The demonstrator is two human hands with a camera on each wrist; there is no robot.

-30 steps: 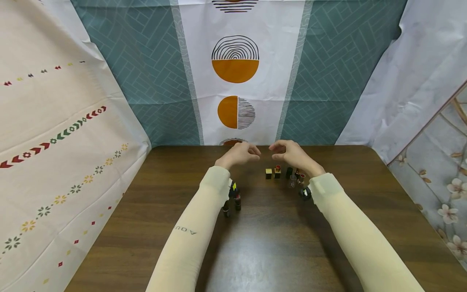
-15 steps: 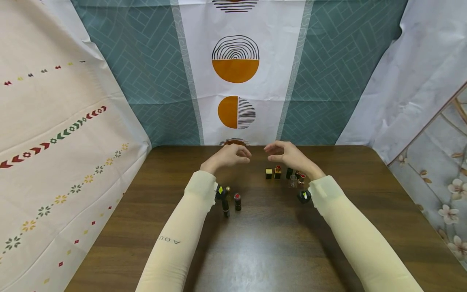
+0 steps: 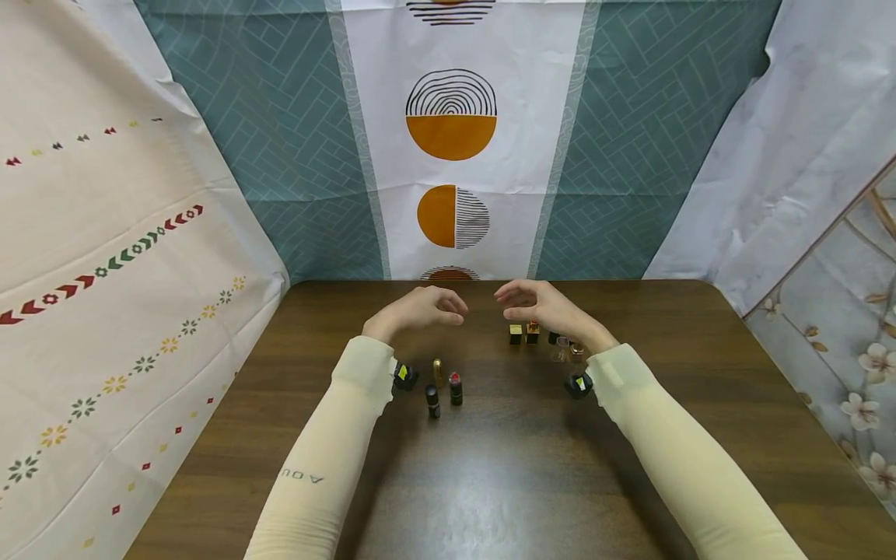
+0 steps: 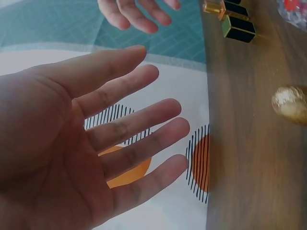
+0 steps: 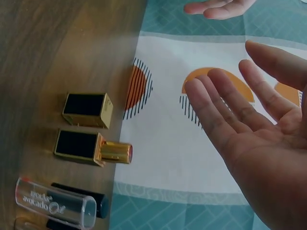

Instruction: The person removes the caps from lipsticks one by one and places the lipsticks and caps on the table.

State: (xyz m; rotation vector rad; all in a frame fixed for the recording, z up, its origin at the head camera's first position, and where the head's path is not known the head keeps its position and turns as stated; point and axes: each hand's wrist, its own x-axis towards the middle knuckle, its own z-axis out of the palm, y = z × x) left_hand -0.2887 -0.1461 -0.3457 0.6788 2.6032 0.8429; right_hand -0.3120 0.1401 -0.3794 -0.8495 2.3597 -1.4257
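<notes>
My left hand [image 3: 420,309] hovers over the back left of the table, its fingers relaxed and apart, holding nothing. Below its wrist stand a gold tube [image 3: 438,372], a black tube [image 3: 432,402] and a black lipstick with a red top [image 3: 456,389]. Facing it, my right hand [image 3: 549,307] also hovers with loosely bent fingers and nothing in them. Beneath the right hand are a black-and-gold cap [image 5: 86,108], a black-and-gold lipstick [image 5: 79,146] and a clear lettered cap [image 5: 55,203], with a dark cap [image 5: 101,206] behind it. The right forearm partly hides this group.
The brown wooden table [image 3: 490,474] ends at a hanging curtain [image 3: 322,194] with orange circles. A cream patterned cloth [image 3: 140,311] slopes along the left side. Flowered fabric [image 3: 854,373] hangs on the right. Each wrist wears a small black camera [image 3: 404,376].
My left hand has moved left and a little nearer, uncovering the small tubes below it. My right hand has drifted slightly left and nearer. The tubes and caps stay put.
</notes>
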